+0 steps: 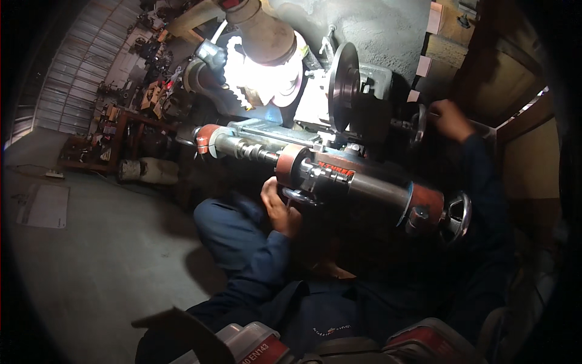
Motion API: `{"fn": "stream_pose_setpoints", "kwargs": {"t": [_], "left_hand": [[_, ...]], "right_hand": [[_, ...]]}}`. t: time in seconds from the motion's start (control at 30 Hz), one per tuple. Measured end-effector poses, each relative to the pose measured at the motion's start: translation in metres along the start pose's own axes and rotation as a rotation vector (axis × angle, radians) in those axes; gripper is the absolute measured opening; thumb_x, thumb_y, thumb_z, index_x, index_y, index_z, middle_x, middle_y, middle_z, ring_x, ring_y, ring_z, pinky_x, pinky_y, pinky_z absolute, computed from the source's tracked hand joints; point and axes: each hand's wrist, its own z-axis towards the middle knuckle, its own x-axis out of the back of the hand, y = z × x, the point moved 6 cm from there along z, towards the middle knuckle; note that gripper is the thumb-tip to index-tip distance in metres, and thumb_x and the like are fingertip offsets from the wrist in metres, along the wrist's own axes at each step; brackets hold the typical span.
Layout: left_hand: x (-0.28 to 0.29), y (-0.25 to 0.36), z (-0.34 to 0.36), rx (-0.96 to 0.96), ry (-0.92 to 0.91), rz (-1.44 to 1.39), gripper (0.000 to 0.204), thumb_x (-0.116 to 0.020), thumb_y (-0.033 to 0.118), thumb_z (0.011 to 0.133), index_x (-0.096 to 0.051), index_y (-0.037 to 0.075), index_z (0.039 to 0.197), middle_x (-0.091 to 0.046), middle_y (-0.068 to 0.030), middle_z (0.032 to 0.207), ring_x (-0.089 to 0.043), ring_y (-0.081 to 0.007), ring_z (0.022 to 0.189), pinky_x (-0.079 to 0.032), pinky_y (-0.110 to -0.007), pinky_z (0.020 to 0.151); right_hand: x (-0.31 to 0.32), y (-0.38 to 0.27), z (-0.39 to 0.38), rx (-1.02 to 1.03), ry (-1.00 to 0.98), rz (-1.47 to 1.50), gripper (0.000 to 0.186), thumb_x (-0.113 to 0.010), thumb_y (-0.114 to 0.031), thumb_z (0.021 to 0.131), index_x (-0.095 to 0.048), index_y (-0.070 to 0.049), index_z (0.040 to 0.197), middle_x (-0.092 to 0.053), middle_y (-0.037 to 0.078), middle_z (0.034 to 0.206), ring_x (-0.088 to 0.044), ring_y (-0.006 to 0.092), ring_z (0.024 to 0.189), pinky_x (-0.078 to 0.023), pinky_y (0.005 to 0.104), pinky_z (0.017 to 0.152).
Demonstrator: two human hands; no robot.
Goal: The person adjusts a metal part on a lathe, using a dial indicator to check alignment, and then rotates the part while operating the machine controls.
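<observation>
Before me stands a grinding machine with a large round disc wheel (344, 87) upright above its table. My left hand (281, 211) has its fingers curled at the left side of a small shiny handwheel (301, 197) under the machine's front. Out to the right, my right hand (451, 121) is closed at the edge of another handwheel (418, 124), whose grip is partly dark. Between the hands lies a long cylindrical workhead (379, 195) with red collars. A slim shaft with stepped rings (251, 149) runs left from its red ring (291, 165) to a red clamp (207, 139).
A bright lamp with a brown shade (260, 33) glares over the machine's back. A third handwheel (456, 217) sticks out at the workhead's right end. Cluttered shelves and a rusty rack (124, 142) stand at the left. A white sheet (43, 206) lies on the floor.
</observation>
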Motion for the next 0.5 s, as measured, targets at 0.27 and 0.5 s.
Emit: {"fn": "stream_pose_setpoints", "kwargs": {"t": [0.27,0.5], "left_hand": [[-0.092,-0.021,-0.105,1.226,-1.141,-1.15,0.062,-0.046,-0.004,0.085,-0.031,-0.002,0.145,-0.048,-0.0274,0.136,-0.051,-0.0435,0.124,-0.041,-0.052,0.105],[-0.081,-0.079,-0.028,0.008,-0.167,-0.328,0.067,-0.047,0.004,0.08,-0.034,0.0,0.145,-0.041,-0.0256,0.144,-0.04,-0.0466,0.133,-0.033,-0.064,0.107]], "right_hand": [[0.007,-0.051,-0.047,-0.176,-0.301,0.055,0.019,-0.058,-0.01,0.087,-0.069,0.002,0.096,-0.069,0.024,0.09,-0.068,0.0342,0.089,-0.051,0.0433,0.08],[-0.082,0.037,-0.039,0.063,-0.299,0.066,0.02,-0.058,-0.011,0.086,-0.071,0.0,0.096,-0.071,0.019,0.102,-0.066,0.0383,0.1,-0.051,0.0439,0.091]]}}
